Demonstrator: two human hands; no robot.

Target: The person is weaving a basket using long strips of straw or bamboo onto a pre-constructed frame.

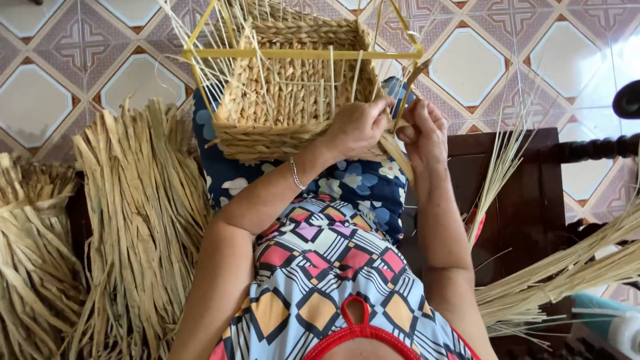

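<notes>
While the half-woven basket (287,87) rests on our lap at 12 o'clock, our left hand (357,127) presses its near wall and our right hand (420,130) pinches 1 straw strand (400,157), which runs toward 6 o'clock.

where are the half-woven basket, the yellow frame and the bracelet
half-woven basket (280,100): head view, on its woven side wall
yellow frame (300,53): head view, on the front horizontal bar
bracelet (296,175): head view, on the chain across the left wrist

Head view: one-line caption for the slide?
Both hands, left hand and right hand, work a dried fibre strand into a half-woven basket on a yellow frame, fibre bundles alongside.
</notes>
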